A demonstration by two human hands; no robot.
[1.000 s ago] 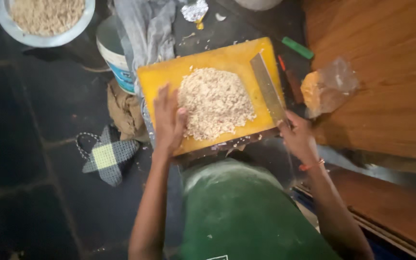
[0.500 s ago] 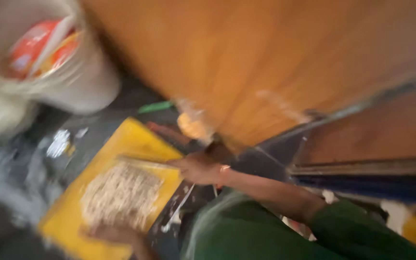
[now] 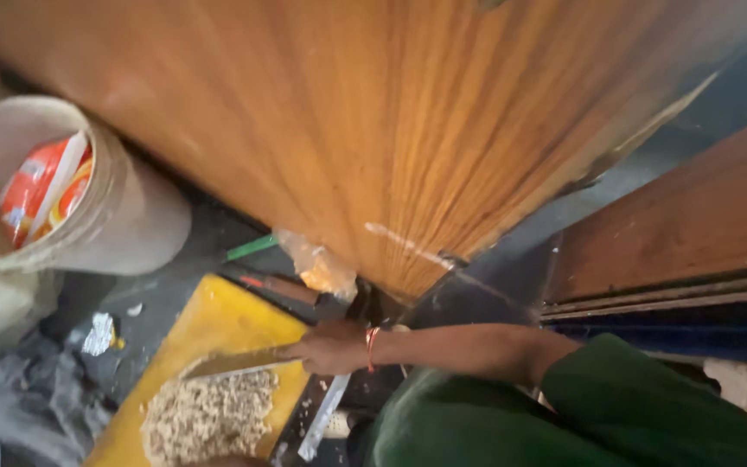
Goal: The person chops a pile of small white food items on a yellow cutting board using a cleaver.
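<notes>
My right hand [image 3: 328, 347], a red thread at the wrist, grips the handle of a broad knife [image 3: 228, 364]. The blade lies flat over a yellow cutting board [image 3: 216, 318] on the dark floor, its edge against the top of a pile of pale chopped bits [image 3: 207, 417]. My green sleeve [image 3: 598, 406] fills the lower right. My left hand is out of the frame.
A large wooden panel [image 3: 373, 130] stands just beyond the board. A beige bucket [image 3: 118, 203] holding a red-orange packet sits at left. A small plastic bag [image 3: 320, 268], a green stick [image 3: 251, 248], a foil scrap [image 3: 98, 334] and grey plastic sheeting [image 3: 28, 398] lie around.
The view has swung up and to the right, onto the wooden panel. My left hand, which rested on the board, has dropped out of view. The knife now lies against the pile.
</notes>
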